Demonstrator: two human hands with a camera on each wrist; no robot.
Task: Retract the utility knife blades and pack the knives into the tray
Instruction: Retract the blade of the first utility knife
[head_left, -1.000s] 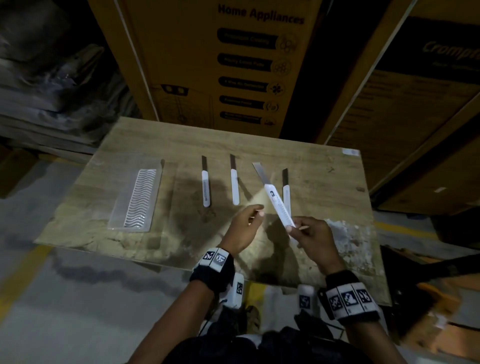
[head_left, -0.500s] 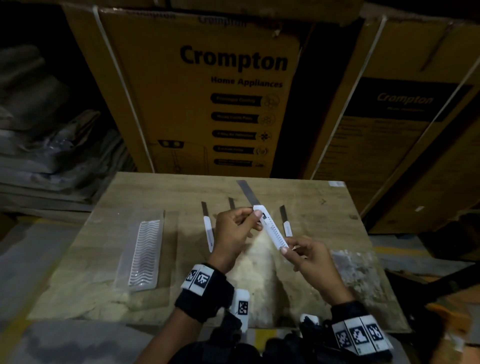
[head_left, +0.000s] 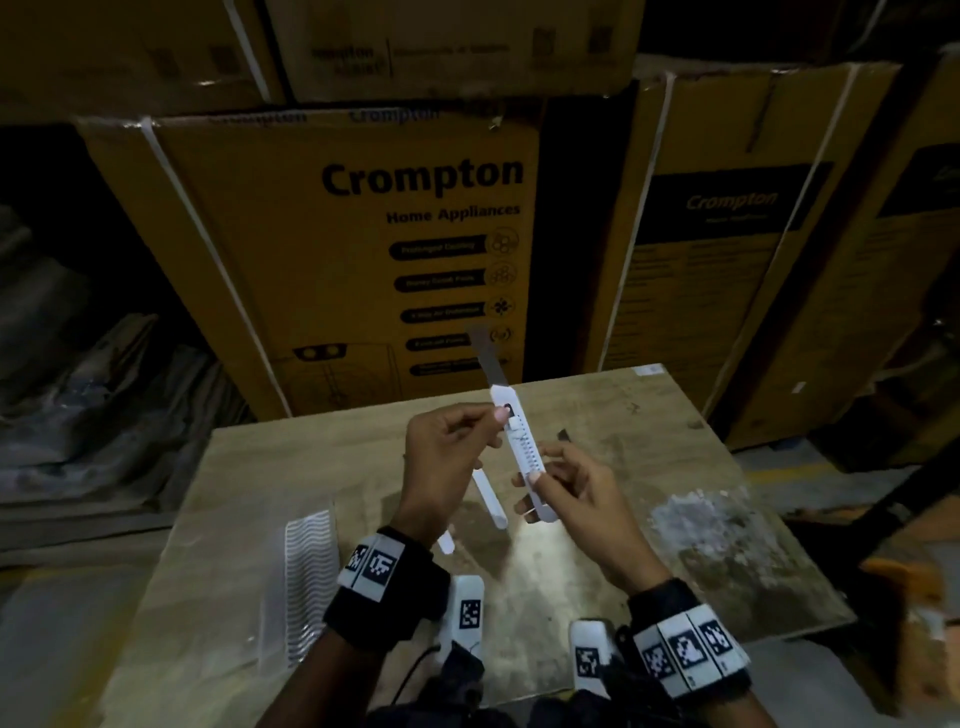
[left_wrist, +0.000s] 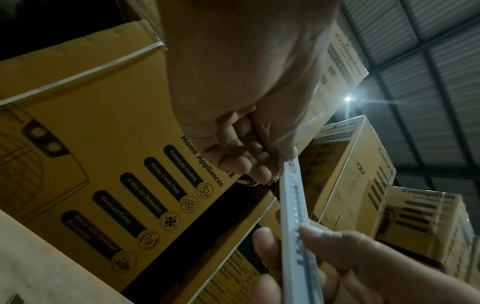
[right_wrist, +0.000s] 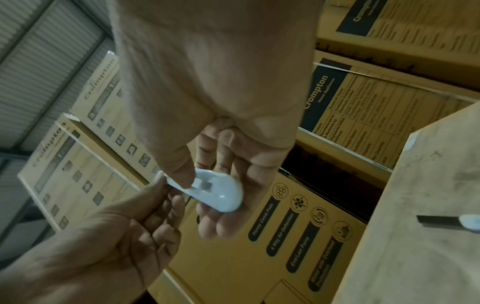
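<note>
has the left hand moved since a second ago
Yes. The left hand was low over the wooden board, beside the knife. It has risen toward the board's far edge and now pinches the held utility knife near its blade end.

Crompton cartons behind wooden board

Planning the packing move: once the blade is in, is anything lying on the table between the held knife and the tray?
Yes. The knife is in both hands; two other knives lie on the table between it and the tray.
</note>
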